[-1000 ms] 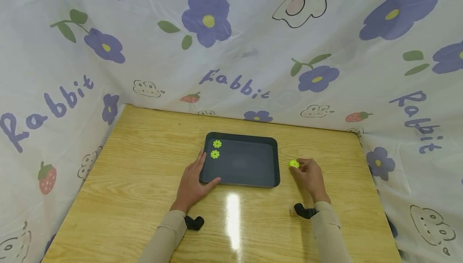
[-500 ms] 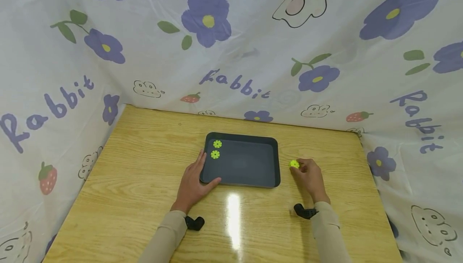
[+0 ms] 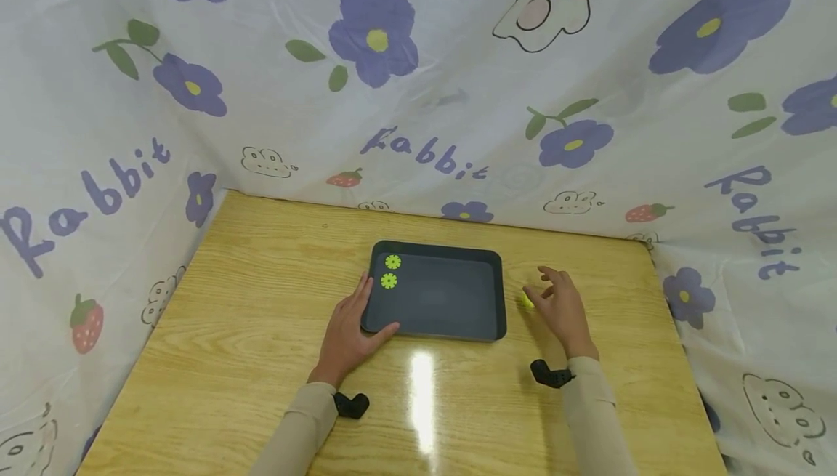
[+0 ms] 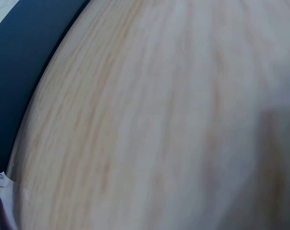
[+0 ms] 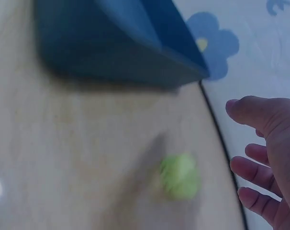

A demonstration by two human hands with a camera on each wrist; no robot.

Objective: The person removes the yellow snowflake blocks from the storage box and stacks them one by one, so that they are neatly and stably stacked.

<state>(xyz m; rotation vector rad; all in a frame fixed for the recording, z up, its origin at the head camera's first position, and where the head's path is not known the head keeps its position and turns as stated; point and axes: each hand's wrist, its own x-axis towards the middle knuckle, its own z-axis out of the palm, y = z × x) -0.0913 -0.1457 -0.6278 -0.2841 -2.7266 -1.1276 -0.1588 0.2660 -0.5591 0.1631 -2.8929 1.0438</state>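
A dark grey rectangular tray (image 3: 445,298) lies on the wooden table. Two yellow-green notched discs (image 3: 392,261) are inside it, one above the other near its left end. My left hand (image 3: 346,336) rests against the tray's near left corner, fingers along the left side and thumb at the near edge. Right of the tray, a yellow-green round piece (image 5: 181,176) sits on the table, blurred in the right wrist view and partly hidden behind my thumb in the head view. My right hand (image 3: 564,316) is raised over it, fingers spread and holding nothing.
The wooden table (image 3: 261,294) meets a white patterned cloth (image 3: 431,98) at the back and sides. Each wrist carries a small black camera (image 3: 549,374). The tray's dark wall (image 4: 25,62) fills the left wrist view's upper left.
My right hand has released the yellow-green round piece and lifted slightly, its fingers parting. The left hand, the tray and the two discs in it have stayed put.
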